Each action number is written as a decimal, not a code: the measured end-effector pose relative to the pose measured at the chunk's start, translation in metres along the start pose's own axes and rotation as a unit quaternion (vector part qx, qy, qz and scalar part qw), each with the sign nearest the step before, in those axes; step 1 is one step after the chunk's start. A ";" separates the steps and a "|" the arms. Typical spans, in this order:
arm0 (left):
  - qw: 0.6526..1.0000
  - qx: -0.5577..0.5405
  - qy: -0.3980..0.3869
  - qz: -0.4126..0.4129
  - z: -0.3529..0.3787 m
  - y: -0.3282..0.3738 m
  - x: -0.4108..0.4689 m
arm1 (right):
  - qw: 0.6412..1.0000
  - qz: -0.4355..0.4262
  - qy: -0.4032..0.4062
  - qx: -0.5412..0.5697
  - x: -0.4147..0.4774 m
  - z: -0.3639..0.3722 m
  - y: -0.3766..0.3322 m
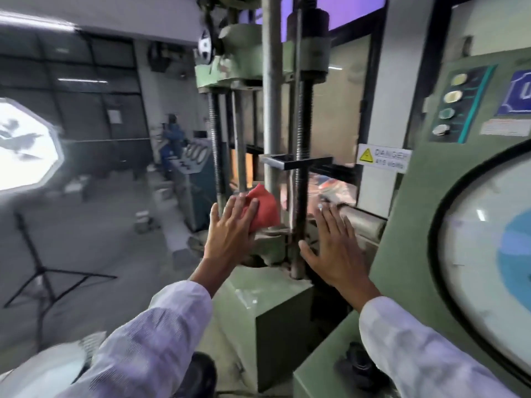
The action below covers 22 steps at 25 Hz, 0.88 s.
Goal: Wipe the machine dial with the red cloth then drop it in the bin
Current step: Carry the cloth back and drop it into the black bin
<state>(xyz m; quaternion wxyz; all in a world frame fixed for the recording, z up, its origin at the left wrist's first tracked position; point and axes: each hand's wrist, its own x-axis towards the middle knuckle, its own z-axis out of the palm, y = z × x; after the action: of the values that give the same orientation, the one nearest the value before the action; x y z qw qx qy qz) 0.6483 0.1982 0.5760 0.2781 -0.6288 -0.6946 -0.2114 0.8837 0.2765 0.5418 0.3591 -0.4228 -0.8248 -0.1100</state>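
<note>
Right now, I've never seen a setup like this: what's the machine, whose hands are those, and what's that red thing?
This is one view from a camera worn on a person's head, looking down at their own hands. The left hand, fingers straight, lies against the red cloth; the right hand is open and empty. Both reach toward a green machine with upright steel columns. Its big round dial is at the right edge, apart from the cloth.

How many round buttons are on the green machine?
4, stacked in one column on the dark panel above the big dial: top button, second button, third button, bottom button. Others may hide past the right edge.
</note>
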 end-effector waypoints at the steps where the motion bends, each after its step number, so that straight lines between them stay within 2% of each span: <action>1: 0.999 0.022 -0.011 -0.021 0.001 -0.024 -0.014 | 1.000 -0.015 -0.012 0.009 0.004 0.019 -0.021; 8: 0.980 0.107 -0.096 -0.140 0.045 -0.173 -0.083 | 0.991 -0.081 -0.082 0.061 0.034 0.158 -0.151; 14: 0.959 0.114 -0.160 -0.205 0.137 -0.306 -0.123 | 0.979 -0.103 -0.154 0.079 0.048 0.303 -0.239; 17: 0.950 0.096 -0.207 -0.214 0.182 -0.353 -0.154 | 0.970 -0.099 -0.205 0.089 0.034 0.364 -0.265; 22: 0.925 0.055 -0.301 -0.225 0.251 -0.389 -0.212 | 0.950 -0.083 -0.289 0.086 -0.010 0.437 -0.286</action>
<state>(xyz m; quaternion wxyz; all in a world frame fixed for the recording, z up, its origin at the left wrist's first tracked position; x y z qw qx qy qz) 0.2441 0.1527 0.2695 0.0352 -0.4733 -0.8797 -0.0306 0.4471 0.3056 0.2561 0.1299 -0.3344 -0.9316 0.0586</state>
